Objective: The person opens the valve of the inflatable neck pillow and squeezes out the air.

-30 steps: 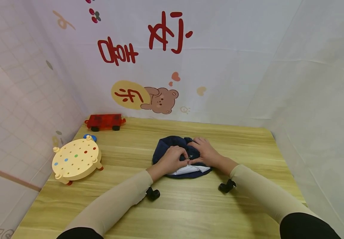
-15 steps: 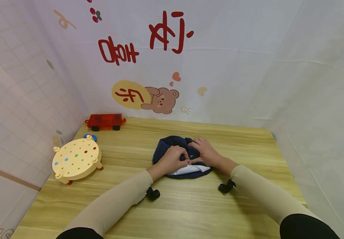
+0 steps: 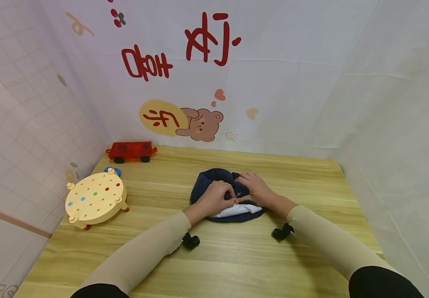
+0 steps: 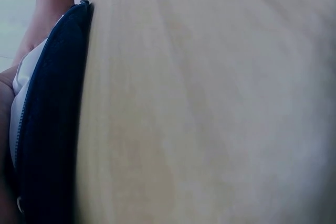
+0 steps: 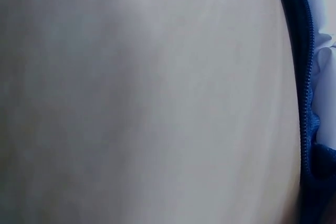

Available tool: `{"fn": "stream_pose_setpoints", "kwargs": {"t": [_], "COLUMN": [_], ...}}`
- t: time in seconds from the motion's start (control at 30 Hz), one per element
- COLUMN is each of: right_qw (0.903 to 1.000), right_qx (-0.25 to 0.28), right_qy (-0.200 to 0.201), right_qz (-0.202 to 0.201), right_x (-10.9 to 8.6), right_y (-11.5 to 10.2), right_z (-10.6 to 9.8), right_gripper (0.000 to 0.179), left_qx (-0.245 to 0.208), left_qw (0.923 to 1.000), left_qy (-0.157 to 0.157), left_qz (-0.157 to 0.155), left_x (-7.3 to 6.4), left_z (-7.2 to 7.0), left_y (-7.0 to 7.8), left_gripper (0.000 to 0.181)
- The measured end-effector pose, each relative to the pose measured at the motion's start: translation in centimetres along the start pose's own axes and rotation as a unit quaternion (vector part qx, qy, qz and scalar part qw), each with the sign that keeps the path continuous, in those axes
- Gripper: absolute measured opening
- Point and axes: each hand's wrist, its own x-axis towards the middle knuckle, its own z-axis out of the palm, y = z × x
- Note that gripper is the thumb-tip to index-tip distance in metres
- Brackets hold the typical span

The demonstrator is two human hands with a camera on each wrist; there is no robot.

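A rounded navy zippered fabric piece (image 3: 203, 182) with a puffy white inside (image 3: 233, 211) lies on the table. My left hand (image 3: 214, 197) has thumb and fingertips pinched together over its middle, at a small shiny metal bit (image 3: 237, 194). From the other side my right hand (image 3: 257, 190) grips the navy cloth, its fingers bent over the far part and its thumb close to the left fingertips. What lies under the fingers is hidden. In the right wrist view the zipper (image 5: 308, 77) runs along the edge, apart from the white part (image 5: 326, 93).
At the left stands a round cream toy (image 3: 95, 198) with pegs and coloured dots, a blue piece (image 3: 113, 171) behind it. A red wheeled toy cart (image 3: 130, 152) sits at the back left. White cloth walls border the wooden table (image 3: 237, 260). Small black cameras hang at both wrists.
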Motion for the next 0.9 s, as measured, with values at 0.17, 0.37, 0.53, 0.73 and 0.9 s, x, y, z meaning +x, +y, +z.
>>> {"fn": "stream_pose_setpoints", "kwargs": {"t": [0.17,0.37,0.53,0.73,0.9], "right_qw": [0.9993,0.9985,0.9966,0.9951,0.9958], "right_qx": [0.028,0.016,-0.026,-0.02,-0.01], "right_qy": [0.024,0.028,-0.026,-0.074,-0.076], "right_qz": [-0.001,-0.044,-0.073,-0.064,-0.051], "right_x": [-0.1,0.5,1.6,2.5,2.6], "right_y": [0.1,0.4,-0.1,-0.6,-0.4], "right_z": [0.3,0.1,-0.4,-0.9,-0.9], "right_gripper": [0.099,0.123,0.124,0.123,0.12], "left_qx": [-0.02,-0.038,-0.054,-0.094,-0.092], "left_qw": [0.9997,0.9993,0.9985,0.9955,0.9957], "left_qy": [-0.007,-0.004,-0.008,-0.012,0.001], "left_qz": [-0.008,0.004,0.006,0.002,0.012], "left_x": [-0.2,-0.3,-0.3,-0.2,0.0], "left_z": [0.0,0.2,0.4,0.3,0.2], "left_y": [-0.1,-0.8,-1.4,-1.6,-1.4], "left_gripper": [0.009,0.009,0.009,0.009,0.011]}}
